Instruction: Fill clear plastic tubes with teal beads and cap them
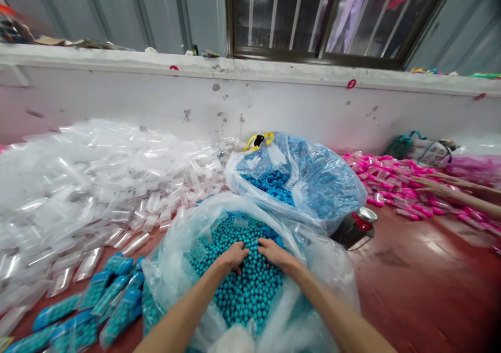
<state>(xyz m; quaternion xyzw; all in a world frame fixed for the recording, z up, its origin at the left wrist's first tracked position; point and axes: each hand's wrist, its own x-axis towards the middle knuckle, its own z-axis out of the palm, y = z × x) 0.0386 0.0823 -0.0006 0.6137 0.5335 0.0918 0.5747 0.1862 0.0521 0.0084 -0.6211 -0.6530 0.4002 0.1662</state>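
A large translucent plastic bag [164, 262] stands open in front of me, filled with round teal beads [246, 295]. Both my hands reach into it, a short gap apart. My left hand [234, 256] is at the surface of the beads, its fingers curled and bent down among them. Facing it, my right hand [276, 254] has its thumb and fingers drawn together, the tips low in the beads. Whatever lies between the fingers of either hand is hidden. Small clear plastic pieces [240, 221] rest on the beads near the bag's far side.
Behind stands another bag [332, 186] with blue pieces [270, 183]. Clear plastic tubes [117, 181] are heaped at left, above filled blue-capped tubes [121, 311]. At right are a silver-lidded jar [364, 222], pink pieces [391, 181] and wooden sticks [465, 194] on the red floor [422, 280].
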